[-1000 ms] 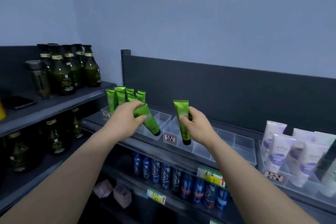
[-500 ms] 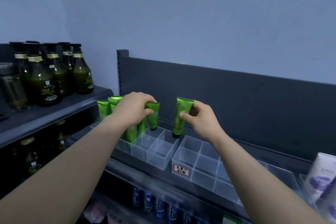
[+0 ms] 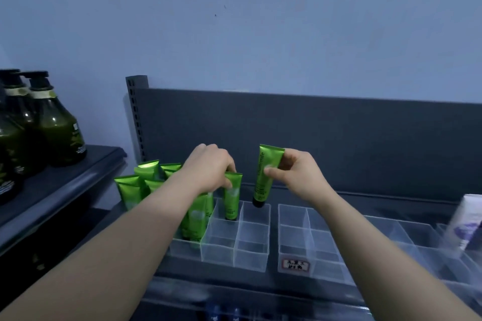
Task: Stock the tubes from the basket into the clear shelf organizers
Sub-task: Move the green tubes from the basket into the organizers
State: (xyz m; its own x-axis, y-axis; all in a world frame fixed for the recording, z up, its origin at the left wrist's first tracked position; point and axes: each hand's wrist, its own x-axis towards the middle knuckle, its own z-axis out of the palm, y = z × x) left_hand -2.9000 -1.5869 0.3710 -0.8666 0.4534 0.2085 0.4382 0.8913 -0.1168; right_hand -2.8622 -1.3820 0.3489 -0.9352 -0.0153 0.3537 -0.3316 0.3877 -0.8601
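Head view: we see the fingers (image 3: 229, 167) of the left hand (image 3: 208, 169) curled over the crimped top of the first tube (image 3: 233, 197) and gripping it. Its long axis is near vertical, cap down, and the cap sits inside the rear cell of the middle column of the first organizer (image 3: 251, 255). The right hand (image 3: 294, 174) pinches the second tube (image 3: 267, 174) between thumb and fingers near its crimped end. This tube is also cap down and leans slightly, crimp to the right, with the black cap level with the rear rim of the right column.

The stocked tubes (image 3: 146, 177) stand upright, crimp up, in the left part of that organizer, just beside the left hand. The front cells of the middle and right columns are open. The second organizer (image 3: 310, 242), marked with a price label (image 3: 295, 265), lies just to the right on the shelf (image 3: 260, 280) with its cells open. The back panel (image 3: 339, 138) closes off the rear. Dark bottles (image 3: 54, 125) stand on the neighbouring shelf at the left, and a white tube (image 3: 467, 221) is at the right edge.

Compared with half a second ago, the first tube has come down from above the rim into its cell. The second tube keeps much the same upright pose.
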